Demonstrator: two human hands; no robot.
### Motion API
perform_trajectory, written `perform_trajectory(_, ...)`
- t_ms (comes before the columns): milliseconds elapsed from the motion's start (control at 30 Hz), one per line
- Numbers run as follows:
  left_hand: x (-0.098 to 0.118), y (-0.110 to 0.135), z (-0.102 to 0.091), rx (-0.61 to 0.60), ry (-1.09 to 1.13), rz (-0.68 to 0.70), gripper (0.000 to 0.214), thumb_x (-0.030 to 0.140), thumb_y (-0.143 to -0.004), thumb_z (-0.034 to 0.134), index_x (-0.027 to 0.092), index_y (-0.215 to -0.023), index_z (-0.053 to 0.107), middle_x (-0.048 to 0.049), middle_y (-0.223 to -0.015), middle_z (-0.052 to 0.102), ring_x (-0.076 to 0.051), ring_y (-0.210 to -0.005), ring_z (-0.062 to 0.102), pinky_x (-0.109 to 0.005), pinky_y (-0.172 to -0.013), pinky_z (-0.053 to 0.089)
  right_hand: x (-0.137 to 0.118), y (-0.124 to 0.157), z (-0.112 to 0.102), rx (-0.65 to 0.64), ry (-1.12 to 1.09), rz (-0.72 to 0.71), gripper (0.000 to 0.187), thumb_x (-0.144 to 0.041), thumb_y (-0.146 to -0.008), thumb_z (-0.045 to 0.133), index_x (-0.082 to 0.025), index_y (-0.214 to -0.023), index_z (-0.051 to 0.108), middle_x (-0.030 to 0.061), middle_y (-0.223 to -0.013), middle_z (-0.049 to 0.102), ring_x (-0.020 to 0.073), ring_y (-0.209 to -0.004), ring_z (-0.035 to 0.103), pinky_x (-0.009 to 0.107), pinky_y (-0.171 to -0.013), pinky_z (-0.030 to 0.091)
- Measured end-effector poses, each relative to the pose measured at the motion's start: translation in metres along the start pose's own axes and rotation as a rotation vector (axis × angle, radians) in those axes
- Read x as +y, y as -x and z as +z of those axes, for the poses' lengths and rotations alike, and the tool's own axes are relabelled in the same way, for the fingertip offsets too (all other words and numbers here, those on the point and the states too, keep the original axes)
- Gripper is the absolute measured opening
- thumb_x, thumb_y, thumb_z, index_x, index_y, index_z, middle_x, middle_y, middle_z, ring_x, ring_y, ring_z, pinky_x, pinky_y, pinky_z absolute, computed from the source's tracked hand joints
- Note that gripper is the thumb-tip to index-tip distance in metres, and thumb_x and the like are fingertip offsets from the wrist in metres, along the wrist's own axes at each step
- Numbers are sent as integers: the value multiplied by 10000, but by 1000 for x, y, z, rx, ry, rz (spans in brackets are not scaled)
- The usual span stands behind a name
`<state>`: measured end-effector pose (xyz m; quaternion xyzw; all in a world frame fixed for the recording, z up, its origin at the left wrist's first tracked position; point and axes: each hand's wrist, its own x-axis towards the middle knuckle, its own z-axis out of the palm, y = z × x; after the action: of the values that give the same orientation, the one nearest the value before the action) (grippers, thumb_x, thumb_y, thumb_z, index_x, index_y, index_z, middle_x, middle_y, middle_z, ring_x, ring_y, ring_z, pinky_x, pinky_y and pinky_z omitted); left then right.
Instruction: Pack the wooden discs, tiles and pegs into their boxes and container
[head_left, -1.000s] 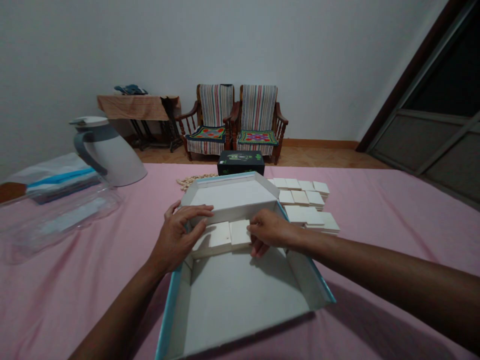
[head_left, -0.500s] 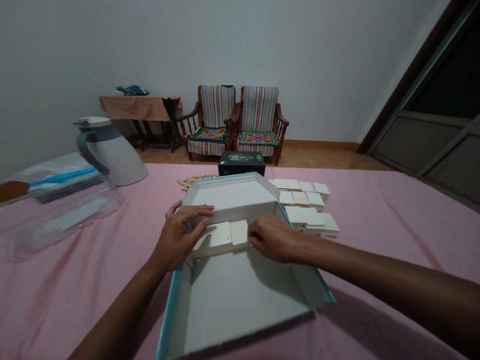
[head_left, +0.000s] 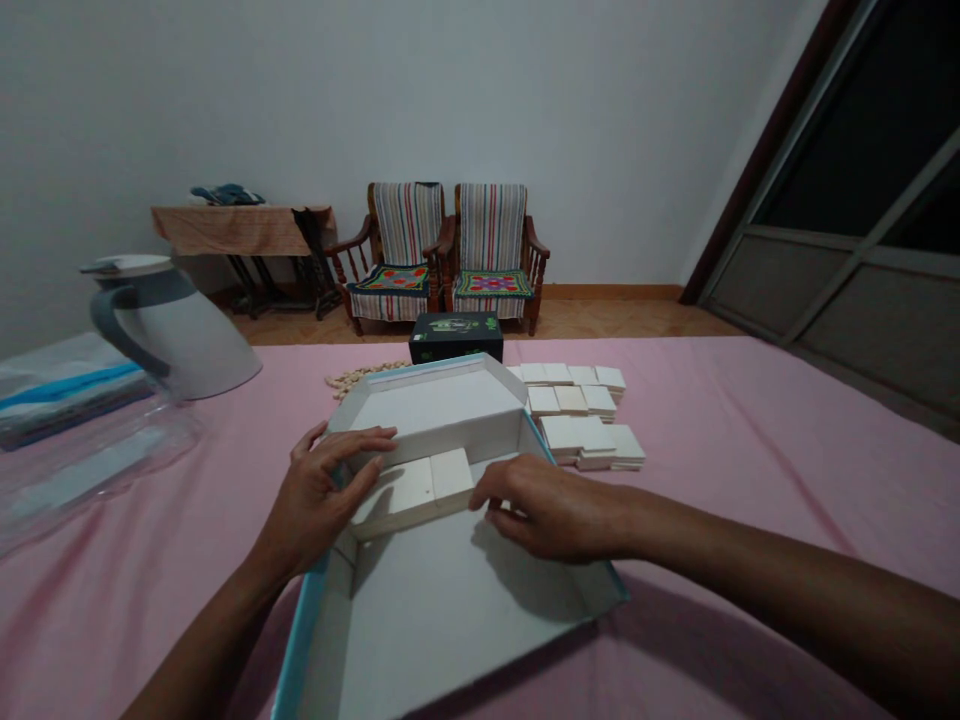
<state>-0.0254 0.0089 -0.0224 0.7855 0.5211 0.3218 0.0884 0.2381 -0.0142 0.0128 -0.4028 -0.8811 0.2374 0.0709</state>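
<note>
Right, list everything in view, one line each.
sheet: one, pink, spread in front
open box: one, white with blue rim, centre
tiles: two, cream, inside box
tile stacks: several, cream, right of box
small box: one, black, behind open box
beads: one string, pale, left of small box
jug: one, white and grey, left
plastic bag: one, clear, far left
table: one, brown cloth, by wall
chairs: two, striped, by wall
left hand: one, bare, on box divider
right hand: one, bare, beside tiles

A home: striped wooden armchairs
</note>
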Motion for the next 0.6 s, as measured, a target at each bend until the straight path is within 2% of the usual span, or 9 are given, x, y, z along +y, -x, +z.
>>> perform_trajectory(67,-3,0,1,-6,0,5,256,447,-810,532,289,-984,633,-16,-1151,664,-243,-1099,579,-513,-1079,157,12,18,-20,173,-69,-8,239,-130,-796,504,-165,-980,653,62,-913,675,143,-803,602,254,-714,449)
perform_trajectory(133,-7,-1,1,-11,-4,14,272,472,-810,525,299,-993,628,-11,-1156,661,-245,-1106,574,-512,-1084,152,32,37,-40,282,-103,40,237,-123,-801,480,-168,-963,647,51,-901,672,132,-763,600,250,-687,457)
perform_trajectory(200,-9,-1,2,-15,-12,22,281,483,-813,515,309,-1008,621,-4,-1159,659,-244,-1114,569,-507,-1092,146,62,56,-56,319,-74,151,200,-148,-794,492,-166,-928,640,52,-904,668,135,-753,601,252,-675,466)
perform_trajectory(267,-10,-2,2,-26,-28,25,292,484,-816,511,310,-1027,613,0,-1169,653,-241,-1123,563,-503,-1099,140,96,74,-65,304,-47,267,185,-190,-790,506,-160,-935,618,67,-927,656,151,-779,602,261,-674,476)
perform_trajectory(400,-10,-2,1,-48,-61,25,304,476,-819,519,296,-1051,599,7,-1187,643,-221,-1127,558,-494,-1104,137,155,101,-58,239,35,418,412,-226,-697,613,-117,-1088,541,136,-1083,598,217,-951,577,319,-775,487)
perform_trajectory(500,-12,-2,0,-53,-70,15,309,477,-816,522,308,-1063,593,20,-1191,640,-213,-1128,560,-483,-1106,138,178,107,-47,205,8,458,517,-241,-677,633,-105,-1155,493,164,-1166,556,231,-1029,554,335,-827,479)
perform_trajectory(600,-14,-2,0,-54,-81,6,316,489,-809,518,321,-1065,597,26,-1187,642,-218,-1124,563,-484,-1106,144,193,102,-44,275,5,466,494,-266,-714,612,-113,-1165,479,163,-1177,551,228,-1038,558,338,-834,477)
